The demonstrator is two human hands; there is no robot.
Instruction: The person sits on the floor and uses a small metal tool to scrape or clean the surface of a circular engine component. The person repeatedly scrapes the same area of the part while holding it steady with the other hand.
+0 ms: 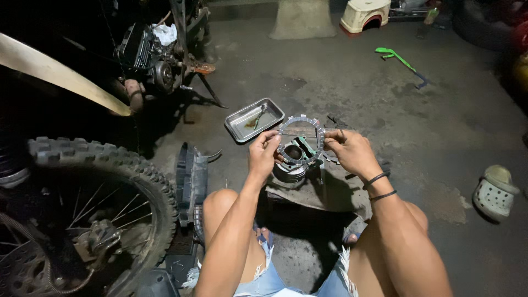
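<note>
Ring: thin, flat, notched around its outer edge, held up in the air at both sides, above the engine cylinder that sits on the floor between the knees.

Left hand: fingers closed in a pinch on the ring's left rim. Right hand: fingers closed likewise on the right rim. Ring face tilted toward the camera; a second, greenish piece shows just behind and below it, grip on that unclear.

Around: steel tray with a small tool, just beyond the left hand. Knobby wheel at left, motorcycle engine further back. Green tool and a clog lie well apart on the right.

Risk, as a judgement: the hold is by edges only. A slip of either pinch would likely drop the ring onto the cylinder or the gritty concrete, chipping a notch or picking up dirt. Dim light makes flaws easy to miss.
</note>
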